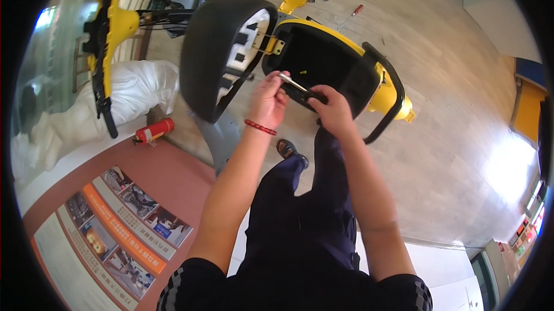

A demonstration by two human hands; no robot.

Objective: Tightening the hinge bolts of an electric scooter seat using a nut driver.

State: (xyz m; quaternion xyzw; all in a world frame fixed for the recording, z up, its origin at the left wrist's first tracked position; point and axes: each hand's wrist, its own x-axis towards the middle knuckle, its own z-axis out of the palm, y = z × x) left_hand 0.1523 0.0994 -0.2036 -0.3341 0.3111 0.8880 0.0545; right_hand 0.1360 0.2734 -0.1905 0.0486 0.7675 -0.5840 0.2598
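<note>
Over the open storage box (329, 51) of a yellow scooter, I hold a ratchet wrench (295, 83) with a shiny metal shaft and dark handle. My left hand (269, 103), with a red beaded bracelet at the wrist, pinches the wrench's head end. The fingers of my right hand (333, 111) close round its dark handle. Left of the box, the black seat (208, 51) is tipped up on its hinge, its pale underside facing the box. A yellow hinge bracket (277, 45) joins them. Inside the dark box lies a small yellow piece (303, 72).
A black grab rail (397, 83) curves round the scooter's rear. On the floor beyond lie a red-handled screwdriver (358, 9) and a yellow panel (294, 3). A red fire extinguisher (154, 131) and white plastic sheeting (135, 89) are at the left.
</note>
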